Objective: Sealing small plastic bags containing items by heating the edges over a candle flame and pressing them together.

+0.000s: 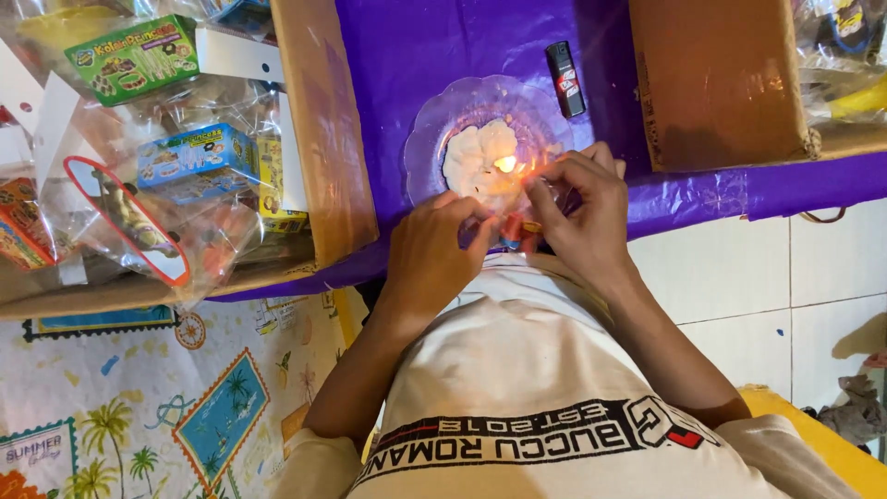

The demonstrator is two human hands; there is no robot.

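Observation:
A clear scalloped plate (434, 120) lies on purple plastic sheeting (443, 37) and holds a melted white candle (471, 159) with a small flame (505, 164). My left hand (432, 254) and my right hand (580, 208) meet just below the plate. Together they pinch a small clear plastic packet (513, 226) with red and orange contents, its edge held close to the flame. The packet is mostly hidden by my fingers.
A black lighter (565, 79) lies beyond the plate. A cardboard box (323, 139) full of bagged snack packets (176, 157) stands to the left, another cardboard box (721, 83) at the right. White floor tiles (739, 268) and a printed mat (139, 407) lie below.

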